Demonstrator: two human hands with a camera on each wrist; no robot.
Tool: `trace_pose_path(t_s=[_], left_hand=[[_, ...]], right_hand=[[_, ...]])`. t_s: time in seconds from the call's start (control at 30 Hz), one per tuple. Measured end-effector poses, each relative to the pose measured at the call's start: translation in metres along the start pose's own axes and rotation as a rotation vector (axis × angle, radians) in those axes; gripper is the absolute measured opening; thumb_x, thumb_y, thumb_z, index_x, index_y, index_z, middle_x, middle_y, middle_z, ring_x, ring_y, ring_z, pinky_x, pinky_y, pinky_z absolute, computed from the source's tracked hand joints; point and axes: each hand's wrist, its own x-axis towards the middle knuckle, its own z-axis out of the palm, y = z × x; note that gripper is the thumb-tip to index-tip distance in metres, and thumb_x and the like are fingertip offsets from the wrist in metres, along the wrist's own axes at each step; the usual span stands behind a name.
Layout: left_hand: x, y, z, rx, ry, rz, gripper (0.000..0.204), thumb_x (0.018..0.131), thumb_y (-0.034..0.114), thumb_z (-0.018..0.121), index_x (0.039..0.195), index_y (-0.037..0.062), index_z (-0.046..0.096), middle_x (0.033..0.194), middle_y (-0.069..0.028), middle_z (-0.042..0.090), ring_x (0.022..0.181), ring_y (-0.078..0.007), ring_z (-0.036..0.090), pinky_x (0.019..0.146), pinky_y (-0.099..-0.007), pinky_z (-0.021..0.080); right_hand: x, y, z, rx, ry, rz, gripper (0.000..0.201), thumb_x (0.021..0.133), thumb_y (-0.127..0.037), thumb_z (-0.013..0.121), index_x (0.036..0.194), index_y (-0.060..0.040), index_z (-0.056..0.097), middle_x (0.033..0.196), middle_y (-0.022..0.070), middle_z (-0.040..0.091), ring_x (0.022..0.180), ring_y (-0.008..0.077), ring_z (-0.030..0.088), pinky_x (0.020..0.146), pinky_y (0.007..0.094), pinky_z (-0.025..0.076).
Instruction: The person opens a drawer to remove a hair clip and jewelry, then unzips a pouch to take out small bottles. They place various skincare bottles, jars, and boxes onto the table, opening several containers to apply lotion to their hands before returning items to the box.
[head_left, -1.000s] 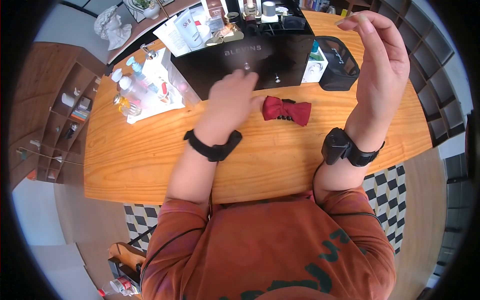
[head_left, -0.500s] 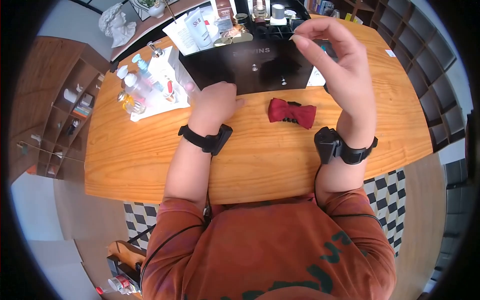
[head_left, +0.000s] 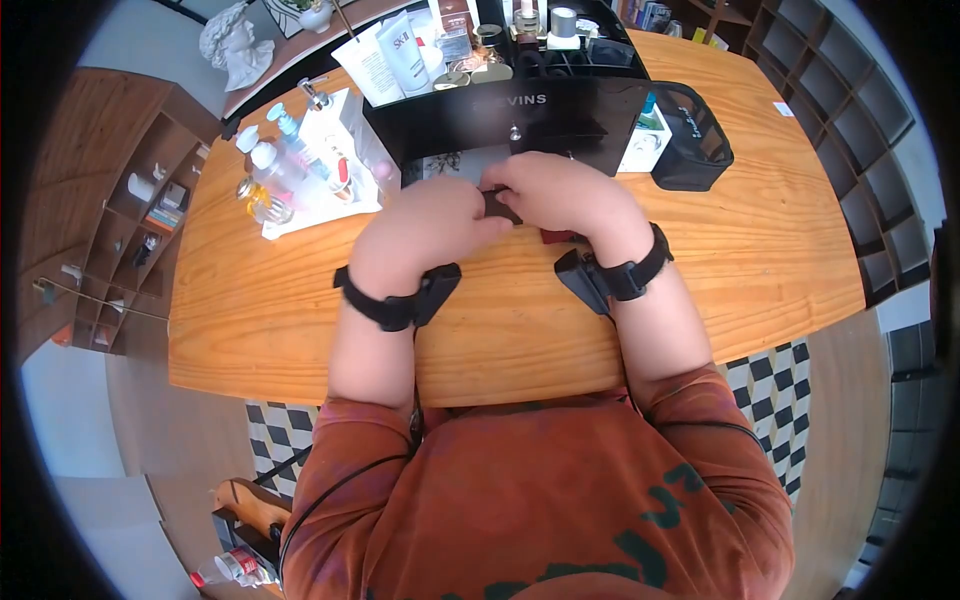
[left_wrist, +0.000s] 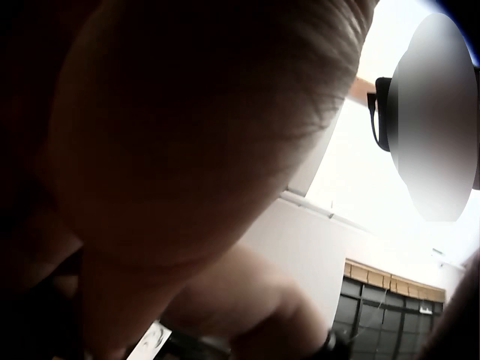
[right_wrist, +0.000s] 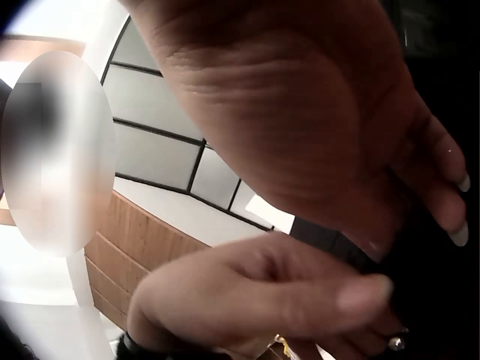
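Low on the front of a black cosmetics organizer (head_left: 590, 100), a small drawer is pulled out, with a grey-white, dark-patterned area (head_left: 440, 163) showing inside. My left hand (head_left: 425, 220) grips the dark drawer front (head_left: 502, 207) from the left, its thumb along the near side. From the right, my right hand (head_left: 570, 190) holds the same drawer, fingers bent over its edge. In the right wrist view, a shiny round knob (right_wrist: 397, 343) shows near the left thumb. A dark red bow hair clip (head_left: 560, 237) lies on the table, mostly hidden under my right hand.
Pump bottles (head_left: 275, 165) stand on a white tray (head_left: 320, 220) at left. Right of the organizer are a white box (head_left: 645, 145) and a black mesh pouch (head_left: 693, 140). White tubes (head_left: 390, 60) and several jars fill the organizer's top. Wooden table (head_left: 500, 330) beneath.
My right hand has come down from its raised position at right to the drawer. My left hand has shifted slightly nearer to me, and the lower drawer has come out of the organizer.
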Motion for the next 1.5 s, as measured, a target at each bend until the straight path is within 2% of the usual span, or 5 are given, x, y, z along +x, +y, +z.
trace_pose_path(t_s=[0.2, 0.7, 0.87, 1.03, 1.5], left_hand=[[-0.023, -0.02, -0.028, -0.14, 0.347, -0.077, 0.022, 0.099, 0.019, 0.059, 0.105, 0.0003, 0.069, 0.085, -0.0174, 0.07, 0.08, -0.0356, 0.066, 0.073, -0.0376, 0.052], [0.03, -0.046, 0.025, -0.094, -0.022, -0.038, 0.035, 0.082, 0.021, 0.074, 0.112, 0.0026, 0.07, 0.101, -0.02, 0.071, 0.095, -0.0354, 0.069, 0.083, -0.0395, 0.053], [0.035, -0.049, 0.027, -0.127, -0.096, -0.001, 0.039, 0.078, 0.021, 0.076, 0.111, 0.0019, 0.07, 0.1, -0.0187, 0.071, 0.096, -0.0333, 0.069, 0.082, -0.0384, 0.053], [0.033, -0.038, 0.014, -0.103, -0.232, -0.102, 0.03, 0.078, 0.02, 0.073, 0.101, 0.0009, 0.076, 0.096, -0.0198, 0.074, 0.091, -0.0316, 0.071, 0.079, -0.0373, 0.054], [0.036, -0.054, 0.022, -0.045, -0.124, 0.033, 0.032, 0.088, 0.011, 0.061, 0.116, 0.0027, 0.073, 0.111, -0.0189, 0.07, 0.102, -0.0361, 0.067, 0.089, -0.0389, 0.053]], right_hand=[[-0.007, -0.017, -0.002, -0.074, -0.111, 0.156, 0.023, 0.095, -0.014, 0.063, 0.115, -0.0047, 0.07, 0.098, 0.0188, 0.073, 0.093, 0.0367, 0.07, 0.082, 0.0447, 0.055], [-0.013, -0.015, 0.002, -0.214, -0.241, -0.15, 0.021, 0.091, -0.022, 0.068, 0.098, -0.0035, 0.076, 0.09, 0.0176, 0.072, 0.085, 0.0366, 0.069, 0.075, 0.0433, 0.054], [-0.029, -0.024, -0.03, 0.148, -0.117, 0.127, 0.024, 0.097, -0.02, 0.064, 0.11, -0.0015, 0.072, 0.09, 0.0163, 0.074, 0.078, 0.0307, 0.071, 0.074, 0.0372, 0.055], [-0.038, -0.001, -0.04, 0.068, 0.099, -0.009, 0.029, 0.099, -0.019, 0.064, 0.122, -0.0017, 0.068, 0.09, 0.012, 0.074, 0.084, 0.02, 0.071, 0.074, 0.0313, 0.055], [-0.044, 0.004, -0.038, 0.066, 0.16, -0.096, 0.041, 0.102, -0.019, 0.061, 0.14, -0.006, 0.057, 0.105, 0.0141, 0.074, 0.092, 0.0291, 0.069, 0.081, 0.0356, 0.055]])
